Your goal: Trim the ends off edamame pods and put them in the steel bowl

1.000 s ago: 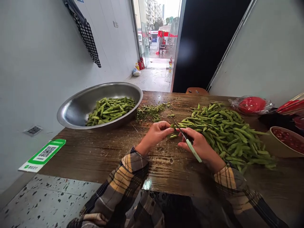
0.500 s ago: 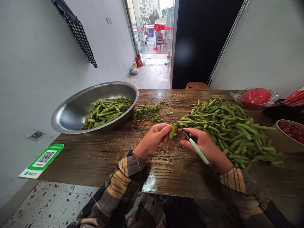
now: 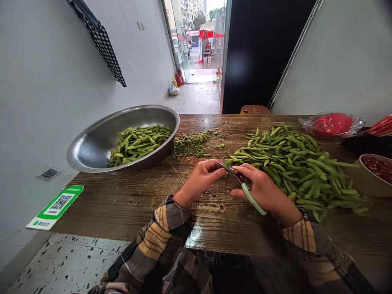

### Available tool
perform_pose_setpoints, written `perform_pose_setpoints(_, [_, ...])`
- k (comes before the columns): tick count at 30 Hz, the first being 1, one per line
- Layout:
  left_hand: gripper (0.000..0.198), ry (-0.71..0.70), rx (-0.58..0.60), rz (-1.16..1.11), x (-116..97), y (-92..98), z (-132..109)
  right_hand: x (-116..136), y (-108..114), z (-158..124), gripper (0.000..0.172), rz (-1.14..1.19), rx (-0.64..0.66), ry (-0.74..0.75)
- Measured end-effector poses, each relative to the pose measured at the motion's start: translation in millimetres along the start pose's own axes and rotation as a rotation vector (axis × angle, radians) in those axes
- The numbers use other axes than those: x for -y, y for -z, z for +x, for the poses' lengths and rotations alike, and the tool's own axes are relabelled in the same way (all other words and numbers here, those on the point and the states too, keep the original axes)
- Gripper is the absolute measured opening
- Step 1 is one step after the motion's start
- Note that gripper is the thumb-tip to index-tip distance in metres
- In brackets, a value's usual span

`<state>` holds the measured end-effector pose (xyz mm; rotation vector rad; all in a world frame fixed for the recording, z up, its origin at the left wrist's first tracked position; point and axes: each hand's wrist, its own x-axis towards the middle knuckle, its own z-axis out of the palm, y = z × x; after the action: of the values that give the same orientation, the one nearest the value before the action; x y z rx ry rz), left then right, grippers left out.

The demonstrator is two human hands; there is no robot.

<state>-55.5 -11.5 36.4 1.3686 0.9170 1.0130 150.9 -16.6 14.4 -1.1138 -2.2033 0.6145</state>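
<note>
My left hand (image 3: 203,179) is closed, thumb and fingers pinched together above the table; the edamame pod in it is hidden behind the fingers. In my right hand (image 3: 260,188) is a pair of scissors with light green handles (image 3: 253,201). Its dark blades point left and reach to my left fingertips. A large heap of edamame pods (image 3: 303,167) lies beside and beyond my right hand. Beyond my left hand is a small pile of trimmed green bits (image 3: 194,143). More pods (image 3: 139,143) lie inside the wide steel bowl (image 3: 88,147) at the left.
The dark wooden table (image 3: 147,204) carries a green QR-code card (image 3: 58,206) at its left edge. At the right are a bowl of dark red beans (image 3: 378,167) and a red item in clear plastic (image 3: 333,123). Walls flank the table; a glass door stands open beyond.
The pod that stuck out of my left fingers is now out of sight. The scissors have swung, their tips moving left and down to my left fingertips.
</note>
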Motion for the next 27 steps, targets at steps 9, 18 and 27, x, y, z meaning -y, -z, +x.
perform_pose_setpoints(9, [0.026, 0.018, -0.001, 0.110, -0.8, -0.5, 0.0, -0.5, -1.1, -1.9, 0.040, 0.005, 0.013, 0.023])
perform_pose_setpoints(18, [0.026, 0.092, 0.023, 0.112, 4.2, 5.9, 3.5, -2.1, 0.8, -2.1, 0.039, -0.086, 0.085, 0.018])
perform_pose_setpoints(27, [0.022, 0.111, 0.030, 0.103, 9.5, 11.5, 6.9, 0.5, 5.3, -0.2, 0.033, -0.063, 0.131, 0.036])
